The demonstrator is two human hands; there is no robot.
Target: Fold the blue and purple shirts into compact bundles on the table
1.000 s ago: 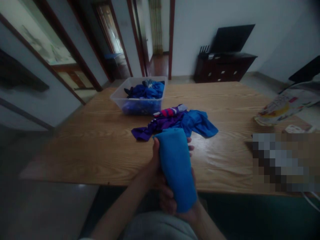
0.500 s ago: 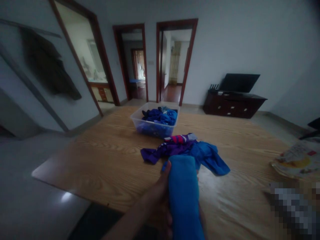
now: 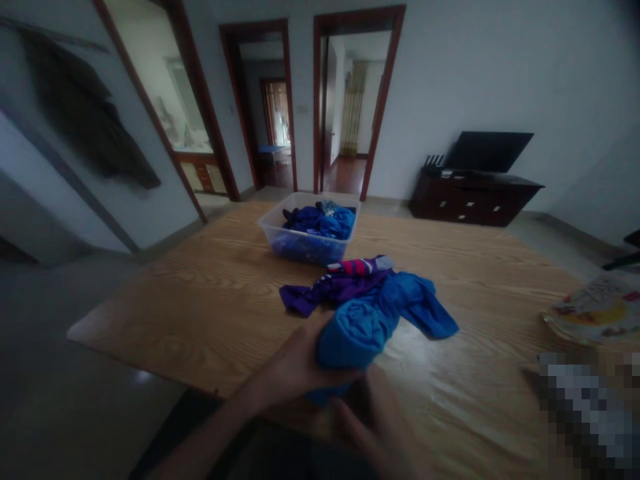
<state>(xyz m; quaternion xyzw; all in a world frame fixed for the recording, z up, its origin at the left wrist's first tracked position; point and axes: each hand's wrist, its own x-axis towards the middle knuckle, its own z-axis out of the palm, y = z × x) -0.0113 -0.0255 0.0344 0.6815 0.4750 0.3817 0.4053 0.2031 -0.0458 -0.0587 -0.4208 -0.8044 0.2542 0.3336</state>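
Note:
My left hand [image 3: 293, 363] grips a rolled blue garment [image 3: 353, 333] over the near part of the wooden table [image 3: 210, 307]. Just below and to the right, my right hand [image 3: 373, 423] is blurred, fingers spread, close under the roll; I cannot tell whether it touches the cloth. Beyond the roll lie a loose blue garment [image 3: 420, 303] and a purple garment with a pink and white patch [image 3: 340, 283]. A clear plastic bin [image 3: 280, 237] holding several blue clothes stands farther back on the table.
A printed plastic bag [image 3: 595, 310] lies at the table's right edge, above a pixelated patch. A dark cabinet with a flat screen [image 3: 475, 193] stands against the far wall. Open doorways are behind the table. A dark coat [image 3: 85, 120] hangs on the left wall.
The blue garment, held long and upright by both hands before, is now bunched into a roll in my left hand. My right hand has come off it and dropped lower. The view has tilted up.

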